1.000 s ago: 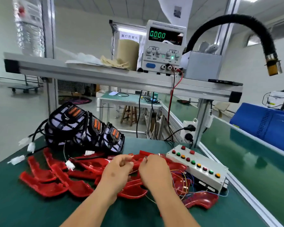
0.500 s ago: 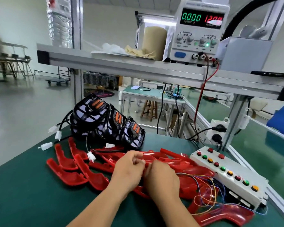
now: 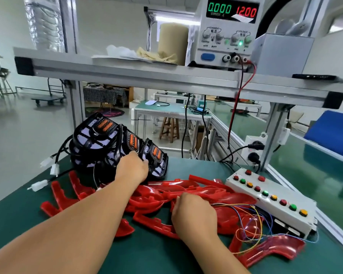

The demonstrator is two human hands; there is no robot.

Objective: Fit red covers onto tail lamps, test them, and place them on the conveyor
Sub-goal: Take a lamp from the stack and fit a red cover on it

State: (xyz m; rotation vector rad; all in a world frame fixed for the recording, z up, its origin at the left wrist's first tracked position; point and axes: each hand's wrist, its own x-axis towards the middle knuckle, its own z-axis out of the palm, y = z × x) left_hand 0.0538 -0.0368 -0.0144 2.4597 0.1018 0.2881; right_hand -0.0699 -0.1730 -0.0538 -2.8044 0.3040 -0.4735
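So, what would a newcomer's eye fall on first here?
First the heap of red covers in the middle of the green table, where the right hand grips one. Behind it on the left stand the black tail lamps, the left hand gripping one. Above on the shelf, the power supply shows a glowing 12.00.

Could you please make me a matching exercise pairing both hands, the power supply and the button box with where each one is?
1 left hand
2 right hand
3 power supply
4 button box

A on the shelf
B on the covers
C at the right edge of the table
D on the tail lamps

Pairs: 1-D, 2-B, 3-A, 4-C.
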